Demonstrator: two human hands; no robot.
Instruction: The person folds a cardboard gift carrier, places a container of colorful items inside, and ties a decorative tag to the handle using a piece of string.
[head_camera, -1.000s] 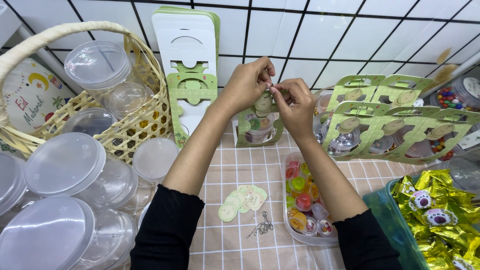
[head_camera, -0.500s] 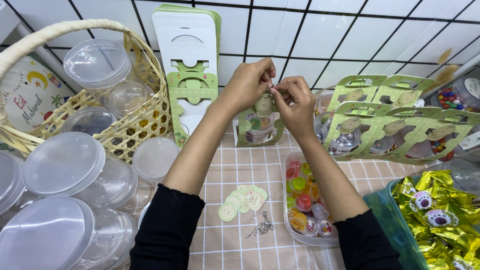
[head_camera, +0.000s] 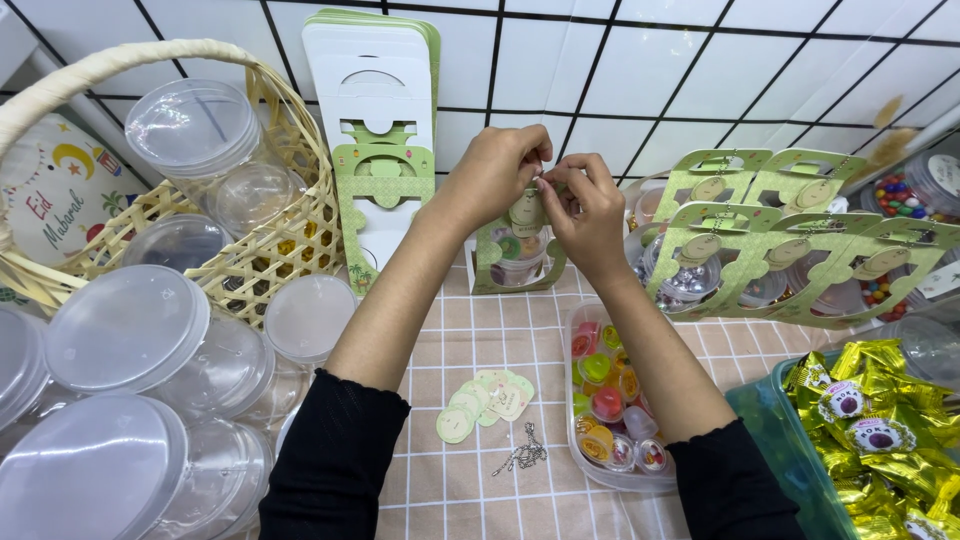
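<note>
Head camera looks steeply down, close over the table (head_camera: 480, 330).

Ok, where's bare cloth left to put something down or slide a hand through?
Bare checked cloth lies between the two forearms, above the round paper tags, and a strip sits below the small chains. The left is crowded with clear lidded tubs and the basket; the right with the candy tray, green-sleeved tubs and gold wrappers.

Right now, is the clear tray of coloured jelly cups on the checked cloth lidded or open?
Cannot tell for sure. The tray looks open, with the jelly cups plainly visible and no lid edge showing, but a clear lid could be hard to see.
</note>
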